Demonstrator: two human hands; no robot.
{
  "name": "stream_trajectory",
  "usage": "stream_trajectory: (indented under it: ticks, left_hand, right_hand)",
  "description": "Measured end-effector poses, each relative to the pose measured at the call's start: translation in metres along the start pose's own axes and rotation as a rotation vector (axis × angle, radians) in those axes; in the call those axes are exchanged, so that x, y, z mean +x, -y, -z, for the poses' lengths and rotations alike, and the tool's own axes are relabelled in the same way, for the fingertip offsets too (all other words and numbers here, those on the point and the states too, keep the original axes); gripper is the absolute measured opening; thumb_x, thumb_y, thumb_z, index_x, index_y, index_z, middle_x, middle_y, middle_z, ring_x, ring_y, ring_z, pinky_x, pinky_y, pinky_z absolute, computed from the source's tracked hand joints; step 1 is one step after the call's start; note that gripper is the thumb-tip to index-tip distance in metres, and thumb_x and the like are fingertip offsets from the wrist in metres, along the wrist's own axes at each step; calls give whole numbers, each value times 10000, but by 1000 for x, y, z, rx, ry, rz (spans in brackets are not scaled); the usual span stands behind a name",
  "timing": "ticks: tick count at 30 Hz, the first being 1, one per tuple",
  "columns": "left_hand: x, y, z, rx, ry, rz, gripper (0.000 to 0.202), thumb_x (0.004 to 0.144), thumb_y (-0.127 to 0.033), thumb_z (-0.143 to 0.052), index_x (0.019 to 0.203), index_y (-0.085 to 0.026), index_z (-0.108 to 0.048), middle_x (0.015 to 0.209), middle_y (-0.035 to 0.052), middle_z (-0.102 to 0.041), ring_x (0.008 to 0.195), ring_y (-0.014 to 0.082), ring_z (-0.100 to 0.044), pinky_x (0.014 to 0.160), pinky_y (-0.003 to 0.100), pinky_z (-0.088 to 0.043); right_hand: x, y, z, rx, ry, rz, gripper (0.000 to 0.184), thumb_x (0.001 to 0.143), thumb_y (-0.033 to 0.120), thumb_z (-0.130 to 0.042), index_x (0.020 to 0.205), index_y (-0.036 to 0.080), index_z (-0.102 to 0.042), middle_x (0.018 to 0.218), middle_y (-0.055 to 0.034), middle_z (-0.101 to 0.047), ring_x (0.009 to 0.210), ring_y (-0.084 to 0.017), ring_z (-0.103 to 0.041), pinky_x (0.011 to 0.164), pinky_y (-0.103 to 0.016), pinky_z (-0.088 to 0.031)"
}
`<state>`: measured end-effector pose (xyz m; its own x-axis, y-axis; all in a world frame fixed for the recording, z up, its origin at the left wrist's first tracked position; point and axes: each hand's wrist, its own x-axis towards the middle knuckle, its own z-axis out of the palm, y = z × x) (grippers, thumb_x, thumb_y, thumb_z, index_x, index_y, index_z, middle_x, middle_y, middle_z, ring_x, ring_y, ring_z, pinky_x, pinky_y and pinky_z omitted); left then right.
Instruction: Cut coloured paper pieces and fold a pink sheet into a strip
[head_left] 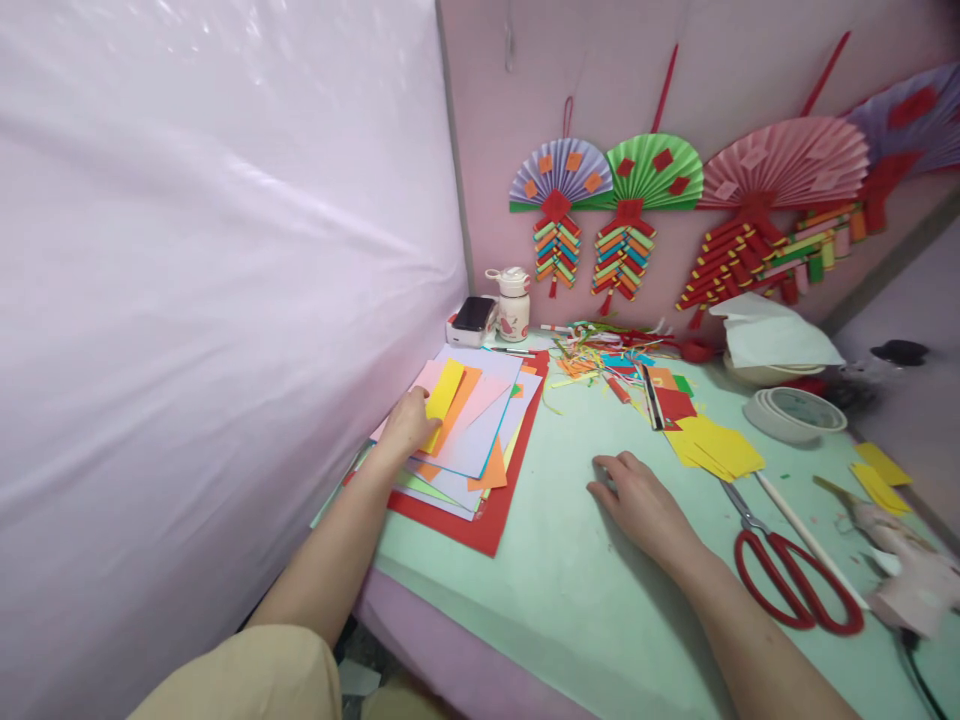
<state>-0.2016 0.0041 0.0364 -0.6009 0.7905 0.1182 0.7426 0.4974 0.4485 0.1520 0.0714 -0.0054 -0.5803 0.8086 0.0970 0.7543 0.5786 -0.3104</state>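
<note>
My left hand point(409, 420) is closed on a yellow paper strip point(444, 391) that lies on top of a stack of coloured paper sheets point(480, 440) at the left of the pale green table point(555, 580). My right hand point(637, 500) lies palm down on the table's middle, fingers curled loosely against the surface, holding nothing I can see. Yellow paper pieces point(716, 445) lie just to its right. Red-handled scissors point(787, 575) rest further right.
A white plastic sheet point(210, 300) walls off the left. Paper fans with tassels point(622, 200) hang on the pink wall. A small bottle point(514, 300), a phone on a box point(472, 318), paper scraps point(607, 355), a tape roll point(795, 412), a thin stick point(806, 535) and a glue gun point(900, 560) are on the table.
</note>
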Motion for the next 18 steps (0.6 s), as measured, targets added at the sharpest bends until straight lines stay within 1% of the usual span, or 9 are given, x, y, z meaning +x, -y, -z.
stream_trajectory:
  ticks: [2, 4, 6, 8, 11, 13, 15, 18]
  left_hand:
    - [5, 2, 3, -101, -19, 12, 303, 644, -217, -619, 941, -165, -605, 919, 78, -666, 826, 225, -627, 716, 298, -460]
    - [11, 4, 8, -214, -74, 28, 170, 697, -242, -570, 844, -164, -607, 817, 55, -661, 748, 201, -622, 670, 288, -463]
    - [16, 5, 16, -334, -157, 44, 193, 758, -284, -512, 878, -154, -590, 806, 56, -654, 696, 183, -615, 624, 281, -466]
    - [20, 5, 25, -444, -231, 45, 278, 802, -324, -469, 1005, -151, -546, 827, 53, -648, 671, 162, -612, 587, 263, -470]
    - [22, 3, 36, -565, -296, 9, 369, 820, -332, -464, 1154, -177, -456, 826, 24, -632, 677, 137, -612, 573, 231, -472]
    - [23, 3, 40, -651, -323, -32, 376, 810, -313, -487, 1162, -186, -454, 793, 9, -614, 669, 131, -605, 558, 216, -463]
    - [25, 2, 41, -720, -350, -63, 349, 800, -293, -503, 1131, -184, -483, 777, 6, -602, 658, 128, -595, 544, 209, -452]
    - [27, 4, 40, -754, -371, -66, 310, 805, -282, -496, 1098, -180, -508, 802, 15, -605, 678, 127, -592, 548, 205, -447]
  right_hand:
    - [-1, 0, 0, -1, 1, 2, 263, 878, 314, -479, 1079, 180, -582, 976, -91, -561, 932, -228, -549, 752, -297, -385]
    - [-1, -1, 1, 3, 5, 1, 262, 878, 317, -479, 1078, 183, -584, 975, -89, -561, 928, -225, -550, 747, -294, -382]
    - [-1, -1, 1, 8, 7, 1, 258, 880, 319, -477, 1075, 187, -584, 982, -88, -560, 935, -223, -549, 747, -290, -378]
    - [-1, 0, 2, 9, 8, -5, 255, 880, 316, -480, 1075, 187, -583, 990, -89, -557, 948, -225, -547, 749, -288, -376]
    - [-1, 0, 3, 12, 18, -5, 260, 882, 308, -477, 1082, 177, -579, 996, -95, -554, 944, -227, -547, 754, -290, -374]
    - [-1, 0, 3, 24, 21, 1, 263, 884, 301, -472, 1087, 172, -577, 998, -100, -553, 932, -225, -548, 756, -291, -375]
    - [-1, 0, 3, 38, 17, 4, 261, 882, 298, -473, 1086, 173, -580, 999, -102, -556, 926, -222, -548, 752, -289, -375]
    - [-1, 0, 3, 46, 6, 2, 256, 877, 297, -478, 1077, 180, -587, 990, -99, -559, 918, -218, -549, 742, -286, -375]
